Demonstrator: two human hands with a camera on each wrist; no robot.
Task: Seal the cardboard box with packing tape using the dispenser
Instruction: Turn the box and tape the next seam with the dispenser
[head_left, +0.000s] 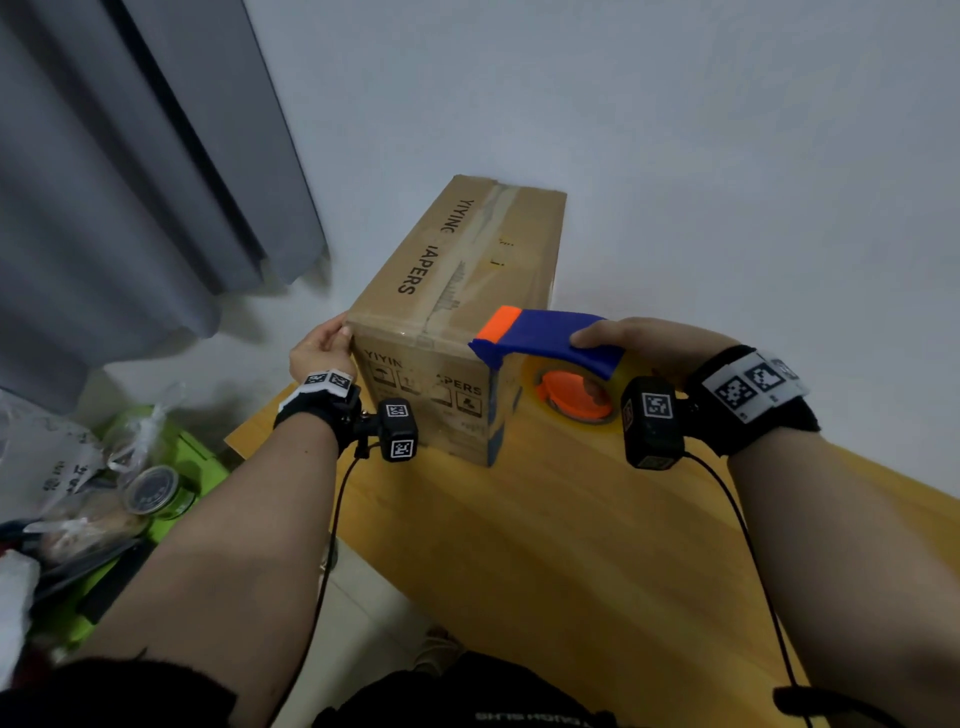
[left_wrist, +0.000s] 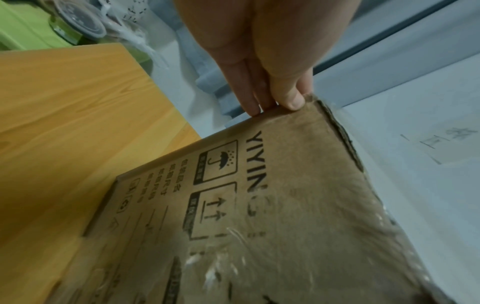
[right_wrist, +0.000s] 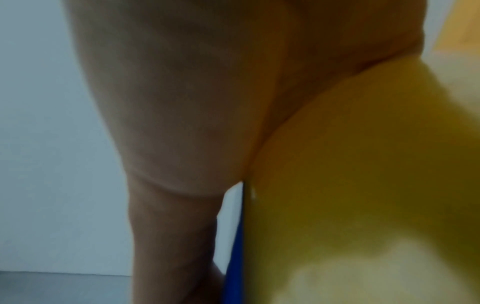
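— What is the cardboard box (head_left: 457, 291) showing on its top?
— It is carrying black capitals reading "YIYING", then "APERS"; the letter before that is hidden under tape.
— And the near end face?
— "YIYIN" is showing in the left wrist view (left_wrist: 259, 205), with an umbrella-and-rain sign and a two-arrows sign in frames beside it. The small lines of characters next to them are blurring out. In the head view "PERS" is also showing there.
— Anything else?
— Square black-and-white coded markers are sitting on both wristbands (head_left: 753, 387).

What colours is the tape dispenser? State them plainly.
The tape dispenser is blue with an orange tip and orange hub; the head view shows it best.
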